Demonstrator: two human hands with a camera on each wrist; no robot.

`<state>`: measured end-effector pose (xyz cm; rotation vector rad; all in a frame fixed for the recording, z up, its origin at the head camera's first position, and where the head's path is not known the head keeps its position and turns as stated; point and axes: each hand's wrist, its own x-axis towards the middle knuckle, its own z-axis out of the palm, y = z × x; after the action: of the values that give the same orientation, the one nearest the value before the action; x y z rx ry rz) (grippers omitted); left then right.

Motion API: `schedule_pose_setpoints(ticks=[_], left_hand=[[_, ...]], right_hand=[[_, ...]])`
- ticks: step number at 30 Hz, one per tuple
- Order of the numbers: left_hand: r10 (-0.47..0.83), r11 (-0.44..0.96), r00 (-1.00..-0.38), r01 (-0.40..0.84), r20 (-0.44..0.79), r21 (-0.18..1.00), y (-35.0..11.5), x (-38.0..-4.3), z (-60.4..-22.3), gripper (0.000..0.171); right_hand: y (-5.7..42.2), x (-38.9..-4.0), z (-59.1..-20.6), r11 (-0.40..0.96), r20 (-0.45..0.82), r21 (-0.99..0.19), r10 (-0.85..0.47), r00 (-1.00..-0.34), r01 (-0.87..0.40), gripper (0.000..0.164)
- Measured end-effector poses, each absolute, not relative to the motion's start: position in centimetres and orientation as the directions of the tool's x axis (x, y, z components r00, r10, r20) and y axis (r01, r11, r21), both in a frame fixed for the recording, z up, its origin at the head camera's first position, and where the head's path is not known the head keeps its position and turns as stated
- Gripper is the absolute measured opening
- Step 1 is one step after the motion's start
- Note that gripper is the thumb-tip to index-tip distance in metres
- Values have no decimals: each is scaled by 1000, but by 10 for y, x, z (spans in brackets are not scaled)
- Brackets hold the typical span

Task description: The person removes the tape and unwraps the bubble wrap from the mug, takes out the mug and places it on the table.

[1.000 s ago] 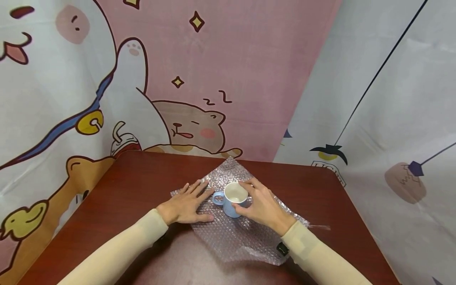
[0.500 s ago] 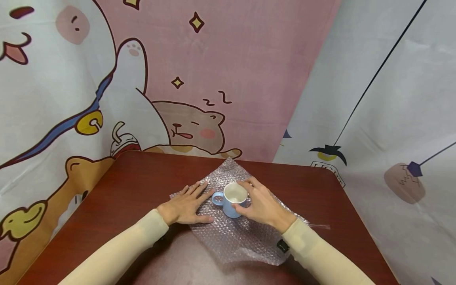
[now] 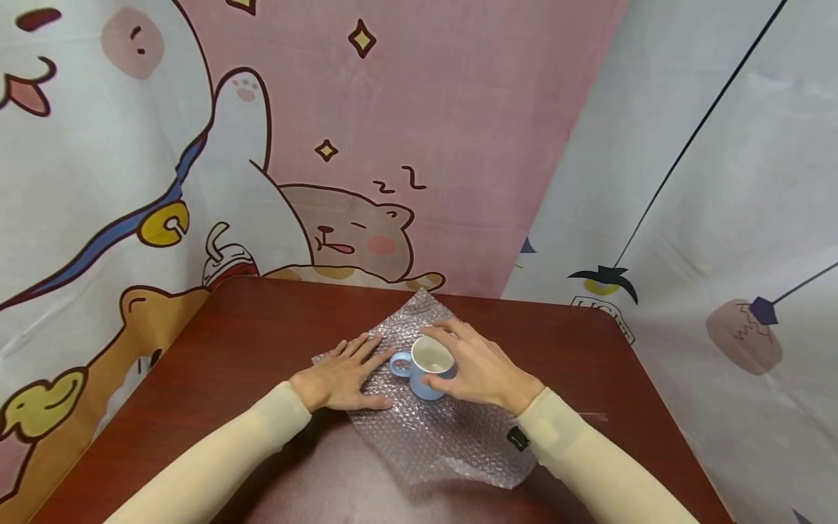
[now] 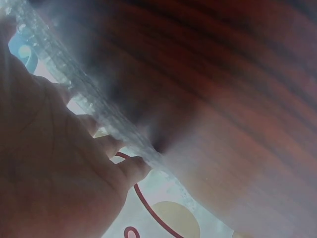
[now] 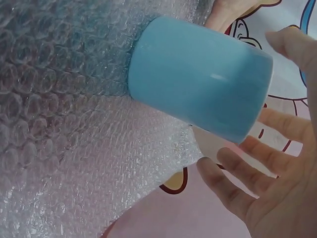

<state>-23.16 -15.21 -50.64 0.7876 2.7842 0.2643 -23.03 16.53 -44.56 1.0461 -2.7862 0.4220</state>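
Observation:
A light blue mug (image 3: 424, 384) with a cream inside stands upright on a sheet of bubble wrap (image 3: 432, 444), its handle toward the left. My left hand (image 3: 342, 380) rests with spread fingers on the wrap's left part, fingertips close to the handle. My right hand (image 3: 481, 370) is around the mug's right side. In the right wrist view the thumb stands off the blue mug (image 5: 198, 82), and the spread fingers (image 5: 233, 188) lie beyond its rim without curling round it. The left wrist view shows the palm (image 4: 54, 163) beside the wrap's thin edge.
The wrap lies diagonally on a reddish-brown table (image 3: 275, 327). A clear strip (image 3: 592, 417) sticks out right of the right sleeve. Cartoon-printed cloth (image 3: 458, 145) hangs behind the table and along both sides. A small black device (image 3: 517, 438) sits at the right wrist.
My right hand has loosened from the mug, its fingers lifting and spreading away from the rim. The mug, the wrap and my left hand have stayed in place.

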Motion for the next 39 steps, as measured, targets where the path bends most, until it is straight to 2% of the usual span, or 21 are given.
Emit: schedule_pose_setpoints(ticks=[12, 21, 31, 39], left_hand=[[525, 849, -828, 490, -198, 201, -151, -234, -507, 109], [525, 850, -826, 495, -205, 183, -151, -234, -507, 110], [525, 849, -827, 493, -203, 189, -151, -233, -504, 109], [521, 851, -828, 488, -208, 191, -151, -233, -505, 109]], right_hand=[[158, -236, -453, 636, 210, -228, -707, -675, -737, 83], [157, -239, -460, 609, 215, -204, -736, -642, -767, 71], [156, -240, -459, 569, 282, -160, -756, -590, -806, 65], [155, -241, -458, 575, 257, -182, -755, -603, -798, 59]])
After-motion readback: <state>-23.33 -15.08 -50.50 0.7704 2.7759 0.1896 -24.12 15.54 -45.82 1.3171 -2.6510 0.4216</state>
